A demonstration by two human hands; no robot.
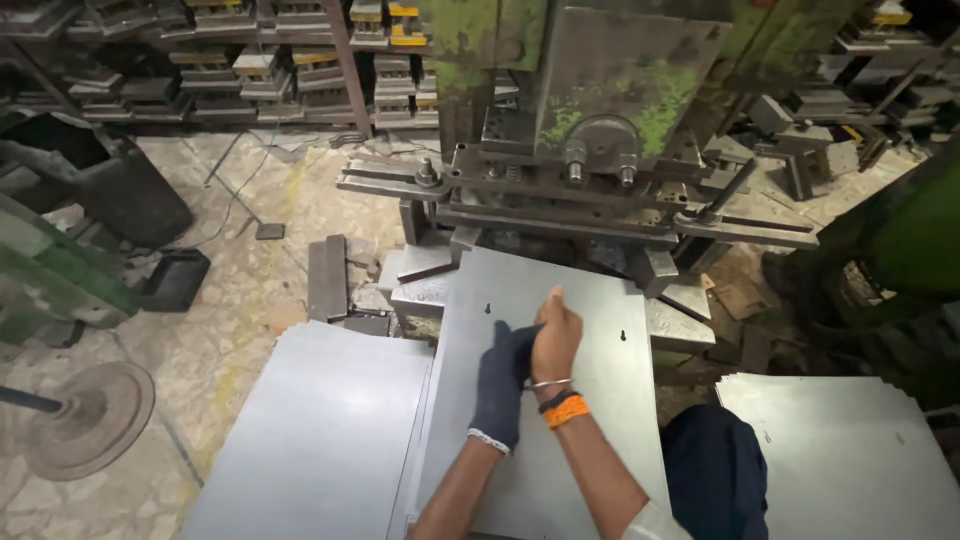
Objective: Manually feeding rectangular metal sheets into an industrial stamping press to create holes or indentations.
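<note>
Hands meet over the metal sheet [540,400], which lies flat under the green press [590,110], two keyhole slots punched in it. Left hand [503,385], in a dark glove, rests on the sheet with fingers curled; its grip I cannot tell. Right hand [555,340], bare, fingers extended, presses against the glove. Sheet stacks [320,430] flank both sides.

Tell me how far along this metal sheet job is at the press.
Done: the sheet on the press bed already has two small keyhole-shaped holes, and a stack of sheets lies to the right. In hand: the gloved left hand and bare right hand rest together on that sheet, under the green press. Left: the pile of plain sheets on the left shows no holes.
</note>
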